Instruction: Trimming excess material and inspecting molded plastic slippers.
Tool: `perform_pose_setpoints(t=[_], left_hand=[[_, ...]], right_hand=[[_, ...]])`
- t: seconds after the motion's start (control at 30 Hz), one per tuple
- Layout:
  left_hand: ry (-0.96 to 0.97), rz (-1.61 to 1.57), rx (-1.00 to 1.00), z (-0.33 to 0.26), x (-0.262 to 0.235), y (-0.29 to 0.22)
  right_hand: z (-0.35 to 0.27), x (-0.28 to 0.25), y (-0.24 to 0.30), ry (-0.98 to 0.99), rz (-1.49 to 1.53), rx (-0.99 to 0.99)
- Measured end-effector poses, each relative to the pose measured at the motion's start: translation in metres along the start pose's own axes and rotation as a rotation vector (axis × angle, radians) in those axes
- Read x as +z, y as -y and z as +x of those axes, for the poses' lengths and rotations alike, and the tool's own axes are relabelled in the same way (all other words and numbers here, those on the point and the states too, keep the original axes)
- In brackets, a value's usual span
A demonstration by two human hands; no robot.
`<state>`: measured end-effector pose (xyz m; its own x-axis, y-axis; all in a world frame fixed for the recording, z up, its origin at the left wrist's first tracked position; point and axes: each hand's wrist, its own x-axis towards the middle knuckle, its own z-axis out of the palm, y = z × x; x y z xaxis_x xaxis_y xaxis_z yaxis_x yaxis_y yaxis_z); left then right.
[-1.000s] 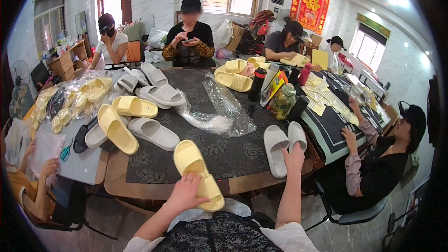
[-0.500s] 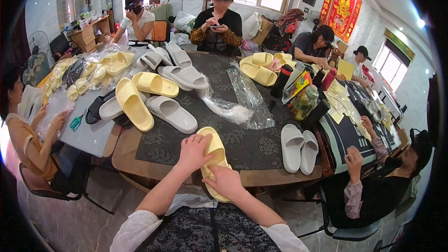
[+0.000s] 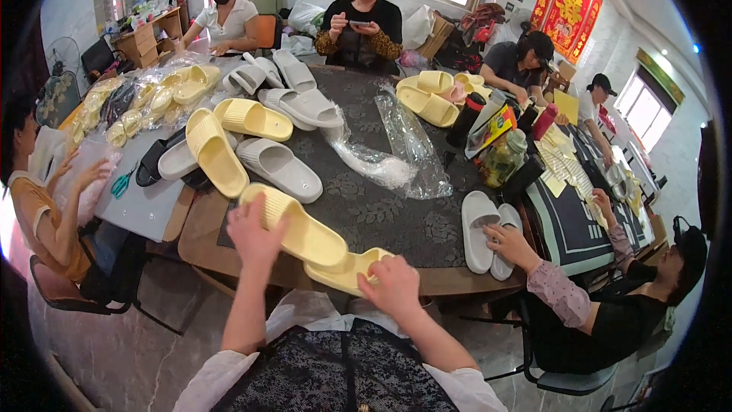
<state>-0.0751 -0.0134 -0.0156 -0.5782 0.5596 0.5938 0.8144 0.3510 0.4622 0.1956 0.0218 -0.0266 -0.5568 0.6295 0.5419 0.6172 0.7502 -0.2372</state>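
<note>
At far left on the bench [image 3: 450, 281] lie the teal scissors [image 3: 122, 185]. Next, at 11 o'clock from your left hand [image 3: 259, 235], one loose yellow slipper [image 3: 217, 154] has its end just beside the piece you hold; whether they touch cannot be told. One grey slipper [image 3: 280, 171] is at 1 o'clock.

Your left grip is closed over the strap of the upper yellow slipper [image 3: 313, 239], whose long axis runs from 10 to 4 o'clock, so its open end points away from this hand, toward your right one. There it overlaps the lower yellow slipper [image 3: 337, 273], which lies nearly from 9 to 3 o'clock. Your right hand [image 3: 394, 284] is the nearer to this one, pinching its 3 o'clock end.

At 12 o'clock from your right hand lies clear plastic wrapping [image 3: 415, 137]. At 2 o'clock stands a grey slipper pair [image 3: 478, 233], with a co-worker's hand [image 3: 512, 246] over it.
</note>
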Motion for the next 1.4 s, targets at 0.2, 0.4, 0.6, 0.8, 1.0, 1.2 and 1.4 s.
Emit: perform_pose_setpoints(t=[0.2,0.4,0.6,0.8,1.0,1.2,1.4], left_hand=[[0.125,-0.174,0.191,0.020,-0.028,0.026],[0.470,-0.364,0.498,0.001,0.000,-0.007],[0.473,-0.497,0.451,-0.023,0.072,-0.026],[0.387,-0.610,0.349,-0.029,0.095,-0.021],[0.399,-0.627,0.357,-0.028,0.096,-0.029],[0.403,-0.630,0.363,-0.032,0.092,-0.022],[0.428,-0.633,0.348,-0.033,0.084,-0.023]], right_hand=[[-0.001,-0.008,-0.038,0.079,-0.046,-0.008],[0.016,0.009,-0.072,-0.020,0.170,-0.031],[0.023,0.015,-0.054,-0.078,0.324,0.002],[0.044,0.033,-0.095,-0.142,0.641,0.294],[0.071,0.095,-0.192,-0.266,0.537,0.714],[0.092,0.117,-0.199,-0.209,0.413,0.868],[0.106,0.107,-0.182,-0.256,0.315,0.842]])
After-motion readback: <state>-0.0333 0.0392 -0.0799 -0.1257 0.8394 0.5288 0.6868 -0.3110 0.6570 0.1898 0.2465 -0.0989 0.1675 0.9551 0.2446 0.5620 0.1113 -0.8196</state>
